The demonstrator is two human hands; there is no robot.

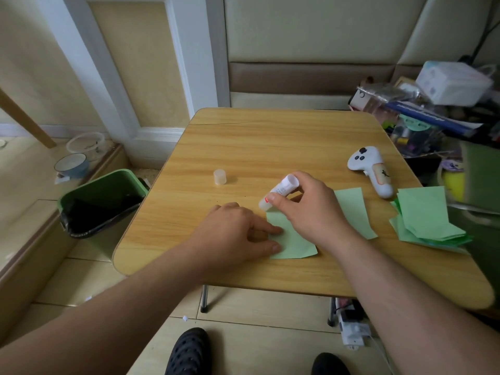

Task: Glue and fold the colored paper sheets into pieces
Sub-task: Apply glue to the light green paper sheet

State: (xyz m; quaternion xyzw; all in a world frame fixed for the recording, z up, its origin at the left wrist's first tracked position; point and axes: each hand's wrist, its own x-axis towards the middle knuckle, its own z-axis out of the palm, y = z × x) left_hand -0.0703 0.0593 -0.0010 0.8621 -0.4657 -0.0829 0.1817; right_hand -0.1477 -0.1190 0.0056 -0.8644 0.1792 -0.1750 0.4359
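Observation:
A light green paper sheet (295, 240) lies near the front of the wooden table (270, 142). My left hand (238, 231) presses its left edge down with the fingertips. My right hand (305, 209) grips a white glue stick (278, 192), tilted with its lower end on the sheet's far corner. The stick's translucent cap (220, 177) stands apart on the table to the left. A second green sheet (354, 209) lies behind my right hand. A pile of green sheets (424, 215) rests at the table's right edge.
A white handheld controller (372, 169) lies at the right rear of the table. Cluttered boxes and bags (433, 104) crowd the right side. A green waste bin (102, 201) with a black liner stands on the floor to the left. My dark shoes (189, 353) show below.

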